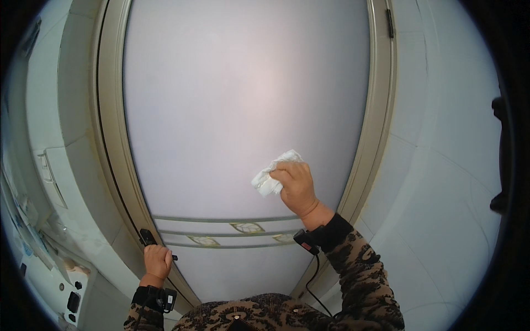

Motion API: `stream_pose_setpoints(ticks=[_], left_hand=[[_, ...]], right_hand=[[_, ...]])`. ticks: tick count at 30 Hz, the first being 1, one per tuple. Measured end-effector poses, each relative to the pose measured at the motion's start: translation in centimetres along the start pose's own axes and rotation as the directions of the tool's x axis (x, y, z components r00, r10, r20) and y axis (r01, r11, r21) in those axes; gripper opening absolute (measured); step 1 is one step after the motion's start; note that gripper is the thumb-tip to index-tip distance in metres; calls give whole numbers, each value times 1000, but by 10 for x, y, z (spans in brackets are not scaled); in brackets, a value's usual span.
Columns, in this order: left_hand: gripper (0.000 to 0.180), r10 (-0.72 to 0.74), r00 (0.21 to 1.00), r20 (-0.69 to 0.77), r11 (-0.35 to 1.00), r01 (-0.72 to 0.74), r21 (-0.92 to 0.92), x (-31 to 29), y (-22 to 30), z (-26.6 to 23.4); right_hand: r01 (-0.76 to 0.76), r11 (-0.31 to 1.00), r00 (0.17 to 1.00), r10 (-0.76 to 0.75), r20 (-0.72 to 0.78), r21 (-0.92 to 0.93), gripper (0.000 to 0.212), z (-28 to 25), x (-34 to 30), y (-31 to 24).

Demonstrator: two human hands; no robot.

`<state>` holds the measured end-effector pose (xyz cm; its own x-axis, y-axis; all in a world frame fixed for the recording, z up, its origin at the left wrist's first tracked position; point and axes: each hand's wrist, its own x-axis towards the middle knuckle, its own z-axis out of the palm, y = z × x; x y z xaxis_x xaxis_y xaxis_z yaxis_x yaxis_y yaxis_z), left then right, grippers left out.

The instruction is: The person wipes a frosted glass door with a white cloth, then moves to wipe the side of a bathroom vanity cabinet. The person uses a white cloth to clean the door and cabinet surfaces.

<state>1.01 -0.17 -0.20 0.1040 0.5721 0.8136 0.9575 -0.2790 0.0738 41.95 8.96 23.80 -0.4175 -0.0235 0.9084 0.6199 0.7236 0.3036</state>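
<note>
In front of me stands a door (232, 99) with a pale frosted panel, crossed low down by greenish stripes and leaf shapes. My right hand (298, 187) is closed on a crumpled white cloth (266, 183), perhaps thick tissue, at the panel right of its middle. Whether the cloth presses on the panel I cannot tell. At the door's left edge, my left hand (157, 261) is wrapped round the black door handle (147, 237). The handle's tip shows past my fingers, and its plate shows above them.
A beige frame (381, 99) surrounds the door, with a black hinge (390, 23) at upper right. White tiled walls close in on both sides. On the left are a wall switch (47, 168) and a white ledge (52, 289) with small dark items. A black cable (316, 273) hangs from my right wrist.
</note>
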Motion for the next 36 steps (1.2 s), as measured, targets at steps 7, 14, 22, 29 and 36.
stream_pose_setpoints(ticks=[7, 14, 22, 29, 36], left_hand=[[21, -126, 943, 308, 956, 199, -215, 20, 8, -34], [56, 39, 916, 400, 596, 300, -745, 93, 89, -76], [72, 170, 846, 506, -585, 500, -639, 129, 187, -48], [62, -4, 880, 474, -418, 429, -801, 125, 212, -17], [50, 171, 685, 708, -525, 672, -522, 90, 237, 18]], right_hand=[[-459, -152, 677, 578, 455, 876, 24, -24, -3, -15], [-482, -487, 617, 401, 677, 728, 28, -11, -14, -61], [-588, -400, 499, 505, 705, 703, 35, 8, -23, -125], [-798, 216, 537, 678, 502, 563, 28, -21, -39, -112], [-641, 747, 488, 573, 658, -176, 29, -60, -20, -45]])
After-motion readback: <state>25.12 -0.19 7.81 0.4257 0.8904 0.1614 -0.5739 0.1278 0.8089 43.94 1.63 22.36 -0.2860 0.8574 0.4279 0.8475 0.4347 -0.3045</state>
